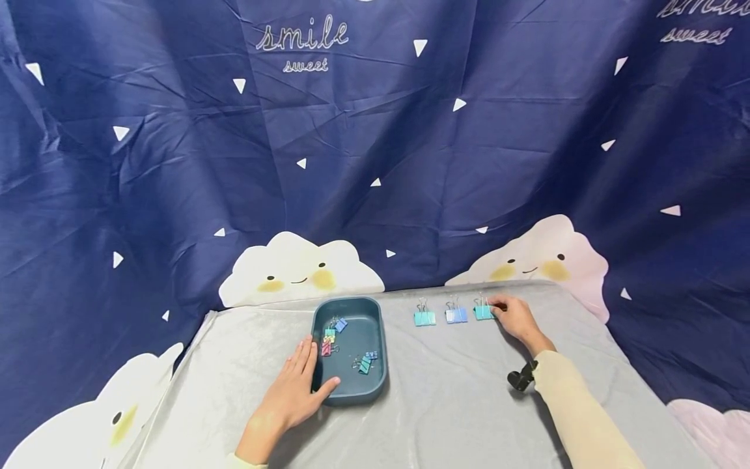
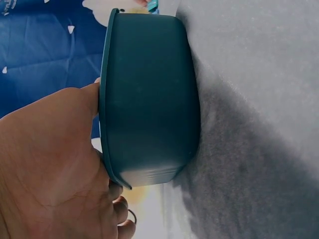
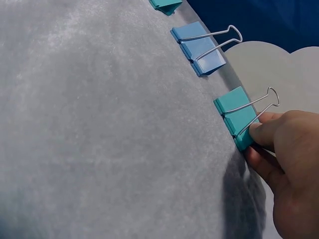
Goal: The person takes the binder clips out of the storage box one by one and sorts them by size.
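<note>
Staged tabletop before patterned backdrop [image 1: 375, 143]

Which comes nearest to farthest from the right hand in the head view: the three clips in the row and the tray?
1. Teal clip, pinched by the right hand.
2. Blue clip, mid-row.
3. Left teal clip, row's left end.
4. Tray, farthest left.

Table [image 1: 445, 404] w/ grey cloth carries a dark teal tray [image 1: 377, 339] left of centre, a few binder clips inside. Near the far edge, 3 clips in a row: teal clip [image 1: 424, 318], blue clip [image 1: 456, 314], 2nd teal clip [image 1: 483, 312].
</note>
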Demonstrator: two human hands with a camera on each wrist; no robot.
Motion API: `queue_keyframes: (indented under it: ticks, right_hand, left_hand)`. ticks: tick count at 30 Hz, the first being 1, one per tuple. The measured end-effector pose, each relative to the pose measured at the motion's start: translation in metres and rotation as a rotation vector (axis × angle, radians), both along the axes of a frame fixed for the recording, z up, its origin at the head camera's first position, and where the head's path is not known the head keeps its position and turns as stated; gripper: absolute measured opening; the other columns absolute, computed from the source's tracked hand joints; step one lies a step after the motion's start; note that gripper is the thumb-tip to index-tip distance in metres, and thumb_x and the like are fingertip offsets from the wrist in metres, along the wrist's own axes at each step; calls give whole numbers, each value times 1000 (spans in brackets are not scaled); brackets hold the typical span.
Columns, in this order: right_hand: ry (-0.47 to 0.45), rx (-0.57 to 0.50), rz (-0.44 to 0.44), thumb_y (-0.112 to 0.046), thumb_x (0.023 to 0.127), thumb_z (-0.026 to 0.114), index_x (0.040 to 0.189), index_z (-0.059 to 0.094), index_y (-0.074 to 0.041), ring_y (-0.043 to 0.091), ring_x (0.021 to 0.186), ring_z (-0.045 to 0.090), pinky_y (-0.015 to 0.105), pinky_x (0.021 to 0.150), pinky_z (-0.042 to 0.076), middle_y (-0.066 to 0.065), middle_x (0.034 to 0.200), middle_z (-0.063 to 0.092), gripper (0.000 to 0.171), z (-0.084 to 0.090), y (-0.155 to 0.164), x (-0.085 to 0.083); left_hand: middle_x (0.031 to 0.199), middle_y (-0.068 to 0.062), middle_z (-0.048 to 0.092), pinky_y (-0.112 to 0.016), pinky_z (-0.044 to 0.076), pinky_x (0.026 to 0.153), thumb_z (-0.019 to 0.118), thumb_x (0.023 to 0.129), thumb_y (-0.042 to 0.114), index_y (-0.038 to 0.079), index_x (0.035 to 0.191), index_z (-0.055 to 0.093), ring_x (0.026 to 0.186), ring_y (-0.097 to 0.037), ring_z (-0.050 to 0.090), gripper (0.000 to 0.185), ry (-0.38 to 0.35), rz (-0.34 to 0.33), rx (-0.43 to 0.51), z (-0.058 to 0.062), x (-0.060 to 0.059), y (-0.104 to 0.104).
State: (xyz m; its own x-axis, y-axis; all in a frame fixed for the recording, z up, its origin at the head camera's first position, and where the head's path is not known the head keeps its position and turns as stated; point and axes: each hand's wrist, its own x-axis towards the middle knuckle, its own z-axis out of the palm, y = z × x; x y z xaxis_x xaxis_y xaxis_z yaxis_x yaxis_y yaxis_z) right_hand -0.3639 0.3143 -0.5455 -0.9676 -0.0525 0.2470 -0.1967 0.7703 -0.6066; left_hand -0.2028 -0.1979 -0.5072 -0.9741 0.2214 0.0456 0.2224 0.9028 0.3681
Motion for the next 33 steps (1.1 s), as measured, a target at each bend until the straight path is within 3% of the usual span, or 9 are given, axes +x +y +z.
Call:
queue_keyframes:
  ticks: [11,19,23,28,33]
  right_hand:
    - [-13,23,24,0,101,64,126,70,10,51,114,68,63,100,55,33,123,71,27,0,3,3]
    - [-35,-3,41,1,100,62,134,65,9,54,118,67,65,102,54,38,132,65,35,10,5,5]
    - [41,-19,8,-1,99,63,122,69,9,46,105,69,55,92,57,33,120,65,26,16,4,7]
    - [109,-20,-10,-3,101,65,105,69,1,29,89,64,37,80,51,18,99,69,8,27,-1,7]
    - [109,-26,22,-4,101,65,103,70,-2,24,88,63,37,81,51,14,95,72,6,43,-14,10]
  left_hand:
    - [178,-21,17,-60,22,133,56,105,61,-3,167,25,166,-40,17,95,4,-3,-5,0,0,1]
    - [178,-20,15,-60,22,133,56,105,60,-3,167,25,166,-40,16,94,0,-5,-1,0,1,1]
    - [178,-20,16,-59,22,133,57,105,59,-4,167,25,166,-40,16,93,2,-5,-3,1,0,1]
    - [178,-21,18,-60,23,133,56,105,61,-4,167,26,166,-39,16,94,5,-5,-7,0,0,0]
    - [178,-21,18,-60,23,133,55,104,63,-4,167,26,166,-40,17,96,1,-5,-8,0,0,-1]
